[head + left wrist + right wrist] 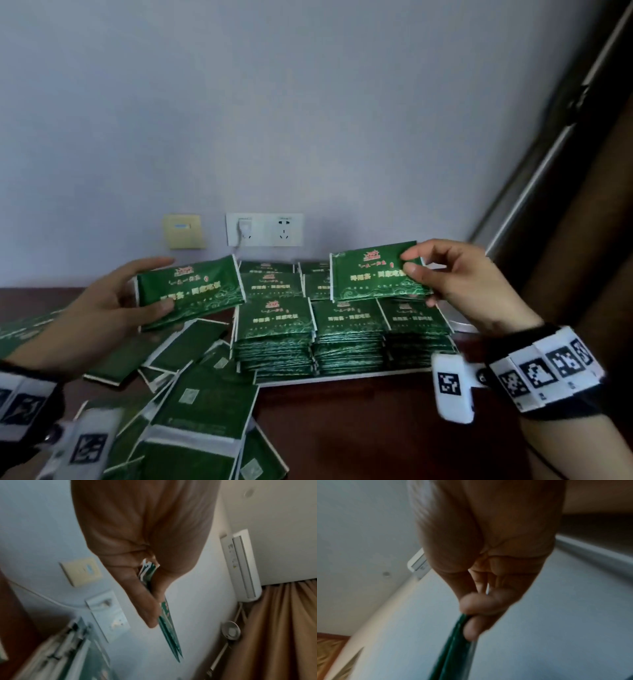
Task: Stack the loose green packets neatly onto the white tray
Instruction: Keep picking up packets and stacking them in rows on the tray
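My left hand (137,291) holds a small bunch of green packets (190,291) face up, thumb on top, left of the tray; the left wrist view shows the packets' edges (169,631) pinched between thumb and fingers. My right hand (431,270) pinches another green packet (373,274) by its right end, above the back right stacks. The white tray (342,376) carries several tall stacks of green packets (346,329) in rows. Loose packets (202,407) lie scattered face down at the front left. In the right wrist view the fingertips (471,630) clamp the packet's edge (452,649).
The dark wooden table (359,428) runs to a pale wall with a double socket (264,229), a plugged-in cable and a beige switch plate (183,231). A dark wooden frame (565,205) rises at the right. More packets (24,325) lie at the far left.
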Action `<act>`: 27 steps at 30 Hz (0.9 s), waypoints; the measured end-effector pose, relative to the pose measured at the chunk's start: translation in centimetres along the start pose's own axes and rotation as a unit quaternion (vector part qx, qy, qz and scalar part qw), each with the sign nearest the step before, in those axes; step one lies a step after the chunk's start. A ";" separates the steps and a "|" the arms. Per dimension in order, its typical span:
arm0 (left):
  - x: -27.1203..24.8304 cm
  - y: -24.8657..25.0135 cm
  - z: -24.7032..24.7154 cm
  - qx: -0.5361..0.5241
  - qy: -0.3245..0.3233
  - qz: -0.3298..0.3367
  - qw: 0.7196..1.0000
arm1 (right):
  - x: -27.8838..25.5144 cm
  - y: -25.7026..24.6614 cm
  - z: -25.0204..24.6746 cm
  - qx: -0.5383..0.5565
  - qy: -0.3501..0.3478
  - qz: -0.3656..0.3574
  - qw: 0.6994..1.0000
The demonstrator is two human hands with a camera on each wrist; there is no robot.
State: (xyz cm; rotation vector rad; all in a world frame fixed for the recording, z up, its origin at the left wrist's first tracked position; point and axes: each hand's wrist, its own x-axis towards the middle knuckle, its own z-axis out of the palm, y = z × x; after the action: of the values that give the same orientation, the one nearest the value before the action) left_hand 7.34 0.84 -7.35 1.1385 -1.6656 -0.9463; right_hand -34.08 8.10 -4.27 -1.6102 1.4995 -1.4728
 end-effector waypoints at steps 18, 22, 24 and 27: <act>16.5 6.8 28.5 0.089 -0.173 -0.140 0.971 | 2.7 11.4 -8.7 -0.135 0.009 0.228 0.964; 17.3 6.3 30.2 0.169 -0.153 -0.104 0.968 | 3.3 11.9 -8.0 -0.218 0.013 0.205 0.954; 17.6 6.1 30.6 0.197 -0.150 -0.089 0.965 | 3.6 11.9 -7.4 -0.240 0.004 0.200 0.950; 18.5 6.0 31.2 0.238 -0.155 -0.068 0.956 | 3.9 11.8 -6.9 -0.258 -0.006 0.190 0.947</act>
State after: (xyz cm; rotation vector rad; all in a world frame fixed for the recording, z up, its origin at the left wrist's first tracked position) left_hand -27.21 -11.69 -7.42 1.4962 -2.1709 -0.8621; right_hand -45.56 3.35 -11.15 -1.4664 2.1704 -0.8998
